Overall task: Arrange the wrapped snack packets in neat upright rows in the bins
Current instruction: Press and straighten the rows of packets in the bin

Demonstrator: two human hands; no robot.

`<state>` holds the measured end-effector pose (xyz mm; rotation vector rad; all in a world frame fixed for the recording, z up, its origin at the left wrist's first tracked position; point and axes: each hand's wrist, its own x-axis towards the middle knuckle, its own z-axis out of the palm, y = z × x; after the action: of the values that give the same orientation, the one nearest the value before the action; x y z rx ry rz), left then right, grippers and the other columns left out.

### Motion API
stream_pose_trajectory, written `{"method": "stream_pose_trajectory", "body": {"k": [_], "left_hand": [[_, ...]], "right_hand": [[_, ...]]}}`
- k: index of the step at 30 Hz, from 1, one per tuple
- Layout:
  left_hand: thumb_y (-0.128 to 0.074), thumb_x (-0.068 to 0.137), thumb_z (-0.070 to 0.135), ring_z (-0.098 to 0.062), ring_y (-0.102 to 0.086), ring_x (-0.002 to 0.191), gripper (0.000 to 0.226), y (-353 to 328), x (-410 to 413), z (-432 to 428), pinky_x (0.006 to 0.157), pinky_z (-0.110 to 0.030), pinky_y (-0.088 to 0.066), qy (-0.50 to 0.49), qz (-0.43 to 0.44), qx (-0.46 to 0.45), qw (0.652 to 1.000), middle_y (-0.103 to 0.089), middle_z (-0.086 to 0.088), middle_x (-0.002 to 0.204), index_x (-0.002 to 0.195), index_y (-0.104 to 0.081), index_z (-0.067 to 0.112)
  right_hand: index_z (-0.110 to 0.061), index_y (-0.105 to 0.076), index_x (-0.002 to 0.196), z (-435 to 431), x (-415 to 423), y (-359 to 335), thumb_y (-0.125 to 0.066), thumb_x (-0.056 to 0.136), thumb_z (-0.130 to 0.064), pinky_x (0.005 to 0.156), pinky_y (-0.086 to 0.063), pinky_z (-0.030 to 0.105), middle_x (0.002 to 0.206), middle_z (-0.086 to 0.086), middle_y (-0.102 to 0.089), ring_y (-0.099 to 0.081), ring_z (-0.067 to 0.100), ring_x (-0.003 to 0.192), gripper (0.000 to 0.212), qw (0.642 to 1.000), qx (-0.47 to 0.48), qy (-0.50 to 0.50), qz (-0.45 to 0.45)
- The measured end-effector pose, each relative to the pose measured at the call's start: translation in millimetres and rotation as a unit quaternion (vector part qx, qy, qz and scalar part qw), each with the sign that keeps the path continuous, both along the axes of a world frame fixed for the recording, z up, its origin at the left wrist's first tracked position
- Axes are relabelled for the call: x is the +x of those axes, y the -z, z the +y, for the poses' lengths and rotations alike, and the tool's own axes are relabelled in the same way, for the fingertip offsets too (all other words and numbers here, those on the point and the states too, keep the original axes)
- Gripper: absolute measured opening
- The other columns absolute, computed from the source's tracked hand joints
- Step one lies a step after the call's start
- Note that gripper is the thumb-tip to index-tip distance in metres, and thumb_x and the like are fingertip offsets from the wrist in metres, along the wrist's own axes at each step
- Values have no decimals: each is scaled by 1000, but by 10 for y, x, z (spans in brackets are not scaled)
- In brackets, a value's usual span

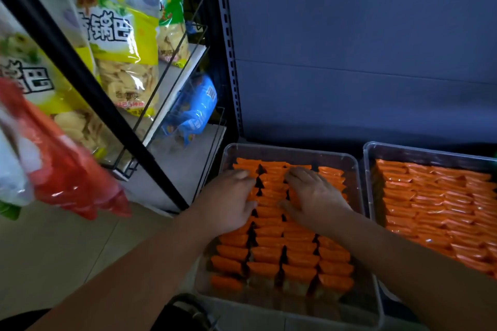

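Orange wrapped snack packets point(285, 250) stand upright in several rows inside a clear plastic bin point(360, 169) in front of me. My left hand point(228, 199) lies flat on the left rows, fingers stretched toward the back of the bin. My right hand point(314, 196) presses palm-down on the middle rows beside it, fingers spread and pointing left and back. Neither hand holds a packet. A second clear bin point(367, 158) to the right is packed with rows of the same orange packets point(435, 204).
A black wire rack point(172, 105) at the left holds large yellow-green chip bags point(121, 43) and a blue packet point(193, 110). A red bag point(67, 164) hangs close at the far left. A dark blue shelf wall point(363, 48) stands behind the bins.
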<state>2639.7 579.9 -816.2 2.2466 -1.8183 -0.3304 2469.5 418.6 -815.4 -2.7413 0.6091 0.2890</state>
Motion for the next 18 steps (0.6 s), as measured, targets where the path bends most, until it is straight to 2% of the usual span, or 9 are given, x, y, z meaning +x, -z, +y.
{"method": "stream_pose_trajectory", "body": {"k": [3,6,8,9,12,15,16,18], "left_hand": [[-59,100,34,-19,-51,122,30,106,33,-261,102,-39,-46,15,-3,29,999,-60,0,124,121,-66,14],[-56,101,30,-21,-48,129,31,243,54,-327,115,-40,-39,32,-13,47,998,-62,-2,130,122,-68,12],[-55,102,27,-21,-40,142,37,276,38,-314,127,-30,-20,25,-2,42,999,-58,-2,143,134,-65,12],[-55,103,27,-20,-33,150,42,278,29,-308,126,-25,-10,20,4,37,999,-53,-1,151,142,-61,12],[-55,103,25,-18,-21,157,49,300,8,-296,122,-20,-1,13,22,20,999,-45,2,160,151,-54,15],[-55,102,16,-19,-25,156,47,285,7,-283,122,-18,-2,8,43,19,999,-49,1,158,149,-56,14],[-55,102,12,-21,-30,154,46,272,16,-282,124,-19,-7,6,52,18,998,-52,-2,155,147,-58,13],[-55,102,11,-25,-45,141,38,267,50,-305,123,-35,-33,-7,51,7,999,-57,-6,145,138,-65,11]], "right_hand": [[-21,-21,163,-143,57,46,-45,104,-52,128,-3,36,171,0,-17,-10,18,159,71,1000,13,-19,6],[-23,-20,164,-194,63,89,-49,104,-44,125,2,31,171,-3,-18,-7,14,159,69,999,35,-29,-18],[-23,-19,164,-210,59,124,-50,103,-40,125,3,31,172,-4,-18,-4,12,159,70,998,49,-33,-24],[-23,-18,165,-218,57,147,-51,103,-39,125,4,31,172,-5,-17,-2,10,159,72,998,52,-36,-24],[-23,-13,166,-231,42,176,-50,103,-39,127,5,32,173,-6,-12,6,7,158,74,997,67,-42,-21],[-24,-12,166,-246,18,168,-51,103,-39,128,4,32,172,-6,-12,6,6,158,76,995,90,-35,-37],[-24,-13,166,-251,12,165,-53,102,-39,129,2,33,172,-5,-13,4,7,158,77,994,97,-32,-41],[-25,-18,165,-249,-6,146,-58,99,-39,131,-8,38,172,-4,-18,-3,8,159,79,992,110,-16,-57]]}}
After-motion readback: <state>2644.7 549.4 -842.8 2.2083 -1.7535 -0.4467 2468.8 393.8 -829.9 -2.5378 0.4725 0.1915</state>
